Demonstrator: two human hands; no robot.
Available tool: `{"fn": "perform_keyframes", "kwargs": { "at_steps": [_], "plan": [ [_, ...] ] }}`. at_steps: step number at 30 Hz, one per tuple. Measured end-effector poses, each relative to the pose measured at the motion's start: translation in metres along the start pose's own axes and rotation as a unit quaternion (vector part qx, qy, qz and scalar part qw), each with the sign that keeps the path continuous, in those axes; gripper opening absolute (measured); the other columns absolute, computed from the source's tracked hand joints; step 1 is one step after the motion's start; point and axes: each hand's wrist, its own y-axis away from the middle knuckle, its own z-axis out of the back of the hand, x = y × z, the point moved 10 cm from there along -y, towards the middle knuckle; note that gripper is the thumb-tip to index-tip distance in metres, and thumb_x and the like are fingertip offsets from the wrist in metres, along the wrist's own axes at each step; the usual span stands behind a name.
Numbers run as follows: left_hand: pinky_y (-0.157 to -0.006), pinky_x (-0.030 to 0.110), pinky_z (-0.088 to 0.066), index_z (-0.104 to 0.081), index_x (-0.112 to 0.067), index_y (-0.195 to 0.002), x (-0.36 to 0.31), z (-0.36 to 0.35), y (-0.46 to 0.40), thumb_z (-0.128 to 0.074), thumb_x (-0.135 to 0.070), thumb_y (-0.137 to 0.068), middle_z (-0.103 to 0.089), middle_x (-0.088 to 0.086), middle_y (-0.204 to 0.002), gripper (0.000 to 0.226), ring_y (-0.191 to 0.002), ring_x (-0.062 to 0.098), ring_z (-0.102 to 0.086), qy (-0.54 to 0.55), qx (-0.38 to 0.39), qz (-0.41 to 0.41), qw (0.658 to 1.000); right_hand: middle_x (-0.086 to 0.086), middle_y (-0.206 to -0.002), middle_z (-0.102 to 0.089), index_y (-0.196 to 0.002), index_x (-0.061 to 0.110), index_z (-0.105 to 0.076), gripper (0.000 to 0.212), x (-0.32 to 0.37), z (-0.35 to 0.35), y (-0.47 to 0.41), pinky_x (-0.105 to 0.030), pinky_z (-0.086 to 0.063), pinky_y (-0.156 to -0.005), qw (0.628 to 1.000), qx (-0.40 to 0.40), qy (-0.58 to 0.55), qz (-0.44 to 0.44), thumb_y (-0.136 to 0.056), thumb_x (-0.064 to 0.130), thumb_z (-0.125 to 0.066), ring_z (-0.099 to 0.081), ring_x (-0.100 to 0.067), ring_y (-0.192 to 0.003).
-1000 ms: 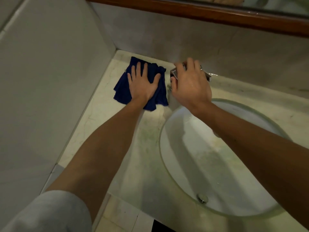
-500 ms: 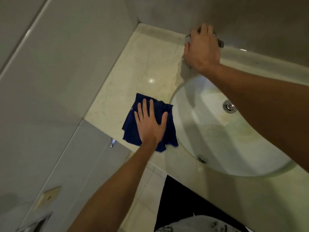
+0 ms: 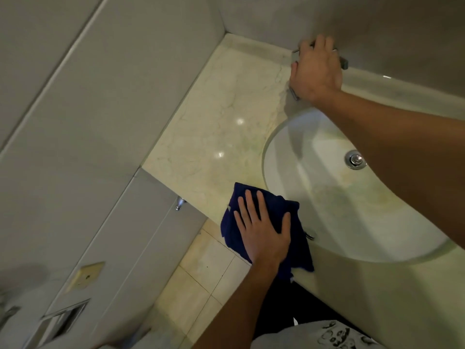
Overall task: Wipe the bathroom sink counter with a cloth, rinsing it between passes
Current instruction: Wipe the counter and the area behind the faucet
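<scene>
Left hand (image 3: 261, 229) lies flat on the dark blue cloth (image 3: 297, 253), fingers straight and spread, pressing rather than gripping. The cloth sits at the near edge of the marble surface (image 3: 226, 117), just left of the sink basin (image 3: 327, 202), with its near-left part hanging over the lip above the floor tiles (image 3: 201, 268).

Right hand (image 3: 315, 71) is at the far wall on the tap (image 3: 343, 62). Fingers are draped over the metal and look bent around it, probably a hold, though the underside is hidden.

Step in hand, as I read it: a wiping pass along the left counter strip, ending at the near edge.

To do it well:
- Keep the palm centred on the cloth. Right now the fabric trails out to the near right, so that part will drag instead of wiping.
- Don't push further toward the near edge; the cloth is already partly off the surface and could slide to the floor.
- Run overlapping passes far to near. The far-left corner by the wall joint needs fingertip pressure through the cloth.
- Follow the basin rim (image 3: 270, 137) closely, since that seam likely traps residue.
- Rinse next: carry the cloth under the tap, wring it over the drain (image 3: 355, 159), then refold for a clean face.

Risk: wet marble is slick, so flat-hand pressure can skid.
</scene>
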Motion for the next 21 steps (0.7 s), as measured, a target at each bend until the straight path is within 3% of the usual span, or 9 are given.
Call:
{"fn": "perform_keyframes", "kwargs": {
  "at_steps": [8,16,21],
  "plan": [
    [-0.128,0.048,-0.003,-0.015,-0.018,-0.164,-0.016,0.037,-0.140,-0.021,-0.071,-0.099,-0.012,0.006,-0.172,0.084,-0.159,0.028,-0.005,0.003,-0.035,-0.082,0.996,-0.024,-0.128,-0.052,-0.134,0.007,-0.051,0.039,-0.002,-0.001,0.001,-0.050,-0.040,-0.100,1.000,-0.010,0.001,0.000,-0.101,0.028,-0.048,-0.047,-0.041,-0.121],
    [-0.128,0.045,0.002,-0.011,-0.022,-0.165,-0.070,0.067,-0.287,-0.020,-0.073,-0.099,-0.004,0.004,-0.173,0.084,-0.159,0.023,0.002,-0.004,-0.025,-0.194,0.981,-0.021,-0.123,-0.055,-0.129,0.006,-0.055,0.038,-0.001,0.000,0.000,-0.048,-0.045,-0.096,0.999,-0.036,0.013,0.002,-0.101,0.030,-0.048,-0.051,-0.037,-0.115],
    [-0.128,0.046,0.002,-0.010,-0.018,-0.165,-0.084,0.078,-0.314,-0.023,-0.072,-0.099,-0.003,0.007,-0.173,0.086,-0.159,0.025,0.001,-0.013,-0.028,-0.241,0.970,-0.019,-0.124,-0.055,-0.131,0.007,-0.054,0.039,0.000,0.002,0.000,-0.047,-0.046,-0.098,1.000,-0.022,0.012,-0.009,-0.101,0.031,-0.049,-0.052,-0.035,-0.116]
  ]
}}
